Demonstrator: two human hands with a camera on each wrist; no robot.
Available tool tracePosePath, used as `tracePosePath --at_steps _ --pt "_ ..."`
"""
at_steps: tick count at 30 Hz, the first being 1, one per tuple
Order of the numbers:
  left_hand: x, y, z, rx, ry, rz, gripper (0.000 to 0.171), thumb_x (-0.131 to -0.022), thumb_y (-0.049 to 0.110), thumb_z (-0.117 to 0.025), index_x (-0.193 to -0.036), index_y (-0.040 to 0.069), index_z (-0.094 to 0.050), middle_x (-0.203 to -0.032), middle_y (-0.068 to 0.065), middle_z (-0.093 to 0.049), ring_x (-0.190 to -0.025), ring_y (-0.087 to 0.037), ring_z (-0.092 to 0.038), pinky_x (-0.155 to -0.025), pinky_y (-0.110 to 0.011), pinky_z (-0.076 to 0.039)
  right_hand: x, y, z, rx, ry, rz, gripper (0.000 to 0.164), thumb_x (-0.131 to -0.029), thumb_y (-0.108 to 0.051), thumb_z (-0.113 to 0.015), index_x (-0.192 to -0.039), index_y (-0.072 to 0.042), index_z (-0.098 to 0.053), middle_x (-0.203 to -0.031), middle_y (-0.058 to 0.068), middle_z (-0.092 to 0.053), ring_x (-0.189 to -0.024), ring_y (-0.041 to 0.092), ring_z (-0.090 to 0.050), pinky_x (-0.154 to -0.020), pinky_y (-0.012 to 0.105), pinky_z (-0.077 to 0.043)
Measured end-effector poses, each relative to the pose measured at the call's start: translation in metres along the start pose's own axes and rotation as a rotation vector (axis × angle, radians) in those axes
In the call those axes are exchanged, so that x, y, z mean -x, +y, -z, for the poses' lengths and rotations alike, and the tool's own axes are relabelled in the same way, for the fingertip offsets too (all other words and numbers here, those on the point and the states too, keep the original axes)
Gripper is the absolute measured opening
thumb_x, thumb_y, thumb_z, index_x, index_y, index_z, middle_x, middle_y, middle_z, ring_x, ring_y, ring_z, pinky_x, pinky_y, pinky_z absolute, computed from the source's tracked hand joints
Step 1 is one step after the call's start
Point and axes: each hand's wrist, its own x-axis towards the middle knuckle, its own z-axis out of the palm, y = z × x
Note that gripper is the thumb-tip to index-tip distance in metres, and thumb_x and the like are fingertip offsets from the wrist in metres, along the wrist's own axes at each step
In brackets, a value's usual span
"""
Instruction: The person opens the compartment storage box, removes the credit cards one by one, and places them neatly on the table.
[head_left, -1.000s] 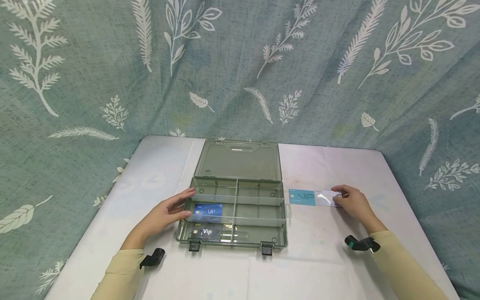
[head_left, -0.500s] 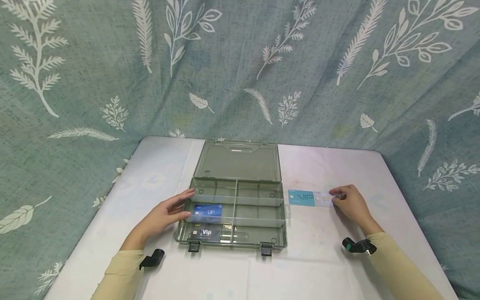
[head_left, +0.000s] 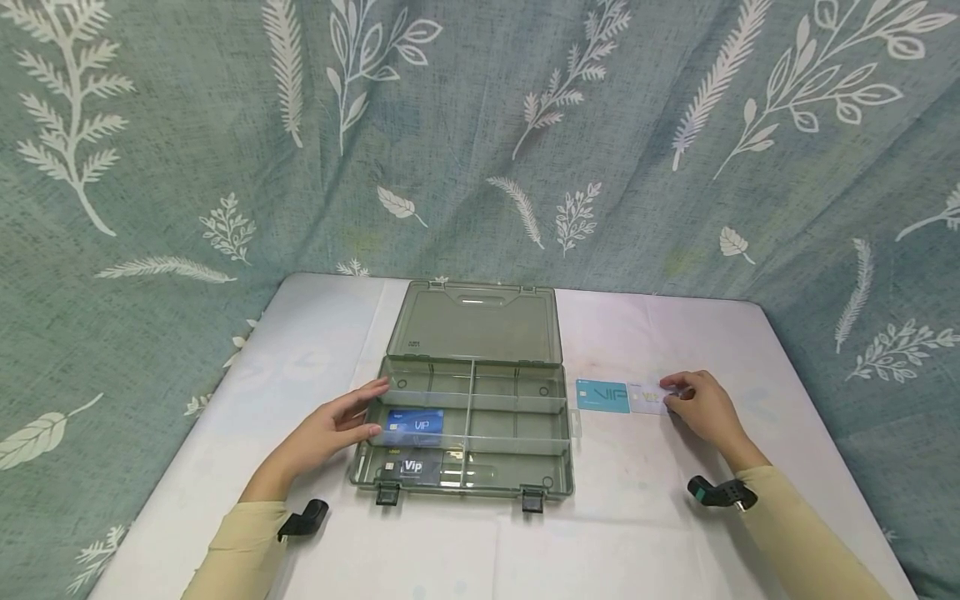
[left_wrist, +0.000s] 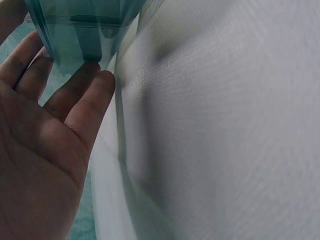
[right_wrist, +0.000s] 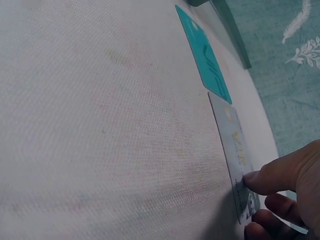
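My right hand point(head_left: 703, 412) pinches the right end of a pale VIP card point(right_wrist: 232, 145), thumb on its top face and fingers at its edge. The pale card lies in line with a teal VIP card point(head_left: 602, 396), their short ends nearly meeting. At the left side of a clear grey-green compartment box point(head_left: 519, 421), my left hand point(head_left: 333, 425) rests with extended fingers touching the wall; the left wrist view shows fingertips against the plastic. A blue VIP card point(head_left: 415, 423) lies in the middle left compartment, a black Vip card point(head_left: 412, 467) in the front left one.
The box's hinged lid point(head_left: 480, 321) lies folded back behind it. Two dark latches point(head_left: 532, 500) stick out at its front. A white cloth point(head_left: 622, 517) covers the table, and a patterned green curtain point(head_left: 465, 233) hangs behind and at both sides.
The bright glare on the pale card has gone and its lettering now shows, while my right hand has shifted very slightly left. My left hand stays on the box.
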Motion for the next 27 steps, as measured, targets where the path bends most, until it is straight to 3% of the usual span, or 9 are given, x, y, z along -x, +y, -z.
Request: tracePosePath --at_steps 3,9,13,19,27 --pt "0.001 -0.001 0.0 -0.001 -0.002 0.003 0.065 -0.098 0.021 -0.07 -0.155 0.007 -0.043 -0.167 -0.005 -0.027 -0.15 -0.039 -0.027 -0.117 -0.044 -0.034 -0.001 0.0 0.0 0.001 0.004 -0.002 0.027 -0.093 -0.008 -0.068 -0.118 0.001 -0.069 -0.111 0.021 -0.055 -0.093 0.032 -0.053 -0.068 0.031 -0.043" --pt "0.0 -0.001 0.0 0.021 -0.001 0.015 0.065 -0.098 0.022 -0.071 -0.156 0.009 -0.043 -0.167 -0.004 -0.026 -0.151 -0.033 -0.027 -0.112 -0.013 -0.032 0.0 -0.004 0.001 -0.021 0.017 -0.002 0.027 -0.095 -0.009 -0.065 -0.12 0.001 -0.068 -0.105 0.018 -0.057 -0.091 0.031 -0.056 -0.063 0.029 -0.047" --pt "0.0 -0.001 0.0 0.03 -0.004 0.018 0.066 -0.098 0.022 -0.071 -0.156 0.009 -0.042 -0.168 -0.005 -0.025 -0.151 -0.033 -0.026 -0.11 -0.01 -0.032 0.003 -0.012 0.002 -0.053 0.018 -0.002 0.026 -0.098 -0.011 -0.061 -0.119 0.002 -0.068 -0.102 0.017 -0.059 -0.09 0.03 -0.056 -0.063 0.029 -0.047" --pt "0.0 -0.003 0.0 0.022 -0.006 0.002 0.065 -0.098 0.02 -0.07 -0.155 0.007 -0.042 -0.167 -0.008 -0.025 -0.151 -0.035 -0.025 -0.113 -0.013 -0.031 0.007 -0.024 0.002 -0.085 -0.013 -0.006 0.027 -0.101 -0.015 -0.059 -0.123 -0.001 -0.066 -0.102 0.015 -0.063 -0.088 0.027 -0.057 -0.061 0.028 -0.048" --pt "0.0 -0.003 -0.001 0.015 -0.001 -0.013 0.064 -0.098 0.018 -0.07 -0.155 0.005 -0.042 -0.167 -0.009 -0.025 -0.151 -0.038 -0.025 -0.116 -0.05 -0.031 0.012 -0.04 0.0 -0.13 -0.054 0.02 0.029 -0.102 -0.016 -0.059 -0.126 -0.001 -0.065 -0.1 0.013 -0.066 -0.083 0.024 -0.059 -0.062 0.029 -0.049"
